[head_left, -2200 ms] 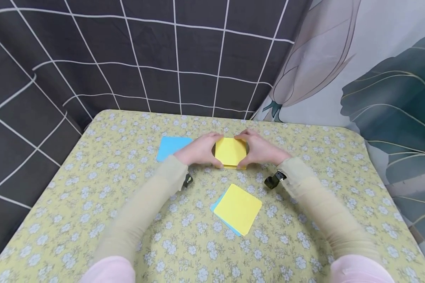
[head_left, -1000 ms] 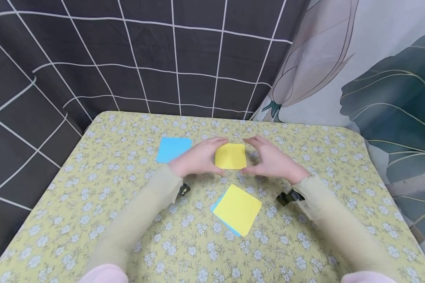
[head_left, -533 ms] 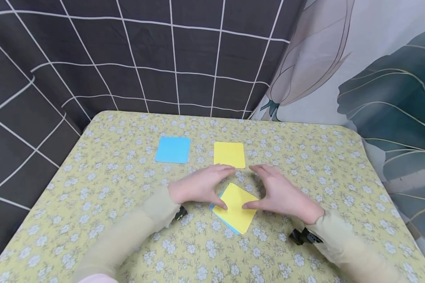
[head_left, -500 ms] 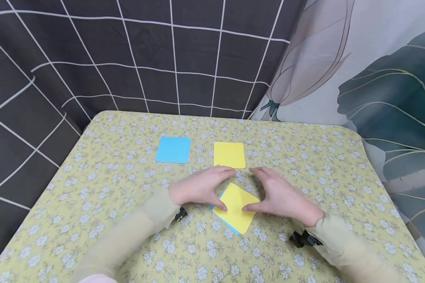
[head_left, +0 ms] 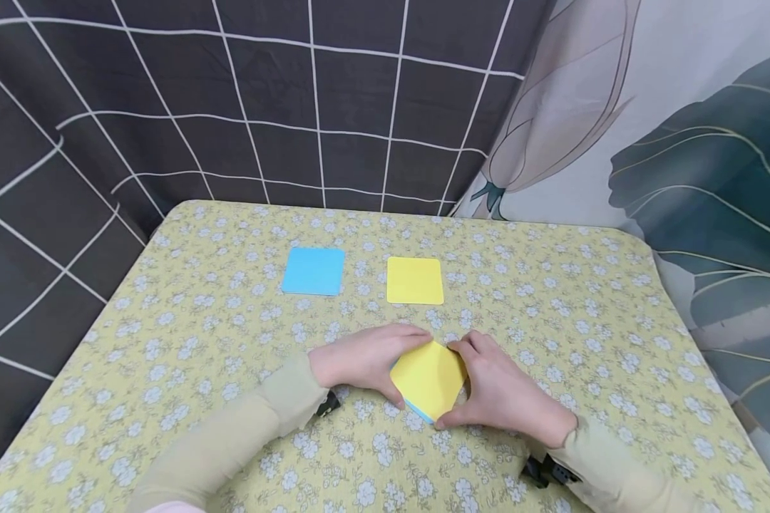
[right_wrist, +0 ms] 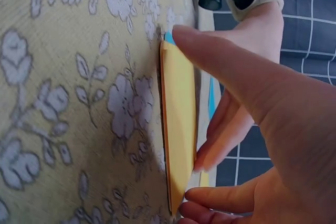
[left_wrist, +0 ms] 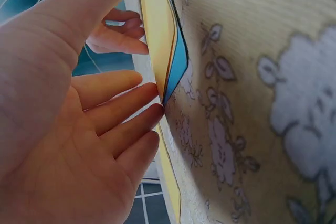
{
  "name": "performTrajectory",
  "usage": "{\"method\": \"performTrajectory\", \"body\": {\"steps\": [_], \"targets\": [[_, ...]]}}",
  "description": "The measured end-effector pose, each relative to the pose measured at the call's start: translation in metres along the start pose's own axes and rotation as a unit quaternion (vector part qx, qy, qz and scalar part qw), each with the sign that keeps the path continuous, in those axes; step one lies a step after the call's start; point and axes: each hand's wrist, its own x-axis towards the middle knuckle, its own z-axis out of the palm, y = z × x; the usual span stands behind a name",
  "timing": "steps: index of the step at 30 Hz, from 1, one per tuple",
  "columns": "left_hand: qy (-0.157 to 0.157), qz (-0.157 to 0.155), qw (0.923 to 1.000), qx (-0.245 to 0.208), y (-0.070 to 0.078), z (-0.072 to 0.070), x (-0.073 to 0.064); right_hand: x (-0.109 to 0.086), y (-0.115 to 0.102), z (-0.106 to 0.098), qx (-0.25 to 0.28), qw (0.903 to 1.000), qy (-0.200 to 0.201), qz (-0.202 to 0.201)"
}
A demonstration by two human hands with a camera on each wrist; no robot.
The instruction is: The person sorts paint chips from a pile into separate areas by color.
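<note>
- I read the left grip (head_left: 372, 356) as moderately wide, holding the left side of the stack (head_left: 428, 381) between fingers at its far corner and thumb at its near-left edge.
- My right grip (head_left: 507, 392) is similarly spread, holding the right side: fingertips at the far-right edge, thumb by the near corner.
- The stack sits between both, one corner pointing toward me. A blue layer (head_left: 418, 412) peeks out under the yellow along the near-left edge; from the left wrist I see the layers slightly parted at a corner. Whether any part is off the surface (head_left: 199, 356), I can't tell.
- For this step, which I judge to be edge handling, I'd keep the fingertips low so they meet the blue as well as the yellow.
- I'd press evenly from both sides; thin sheets could bow or slip over each other if one side pushes harder.
- Short, light nudges on opposite edges should suit it better than a hard squeeze.
- Beyond the stack, a yellow square (head_left: 415, 281) lies farther out, with a blue square (head_left: 314, 271) to its left, the two apart. I'd keep the knuckles clear of the yellow one.
</note>
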Motion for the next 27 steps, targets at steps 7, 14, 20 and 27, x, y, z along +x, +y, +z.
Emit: {"method": "performTrajectory", "body": {"steps": [7, 14, 20, 27], "targets": [[0.005, 0.006, 0.9999, -0.015, -0.002, 0.001, -0.001, 0.0, -0.002, 0.004, -0.008, 0.9999, 0.004, 0.007], [0.011, -0.002, 0.9998, -0.016, -0.003, 0.003, -0.001, 0.001, -0.001, 0.003, 0.01, 0.9999, 0.008, 0.002], [0.033, -0.007, 0.9992, -0.02, -0.003, 0.001, -0.002, 0.005, 0.001, -0.003, 0.024, 0.9997, 0.008, 0.001], [0.064, -0.027, 0.9976, -0.01, -0.007, -0.007, 0.002, 0.014, 0.004, -0.008, 0.025, 0.9991, 0.035, -0.005]]}}
